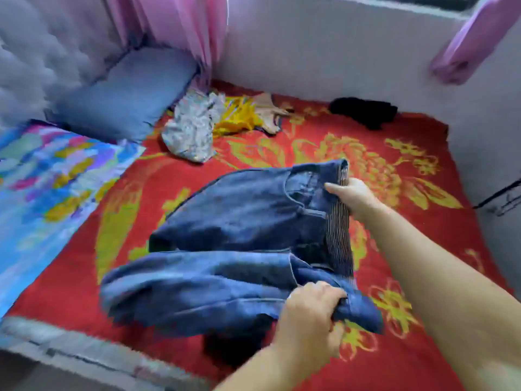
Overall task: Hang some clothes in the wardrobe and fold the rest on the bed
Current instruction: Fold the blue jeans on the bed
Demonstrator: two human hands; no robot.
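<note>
We have the blue jeans [239, 244] spread across the red floral bedspread [423, 221], roughly mid-bed, legs trailing left. Denim like this we judge heavy and fairly stiff, not slippery, so it should hold a crease; the waistband is the sensible place to take it. Our right hand [352, 196] pinches the far end of the waistband, thumb over the striped lining. Our left hand [310, 320] is curled tight around the bunched near end

Bright even daylight, blocky motion blur, wide-angle warping
</note>
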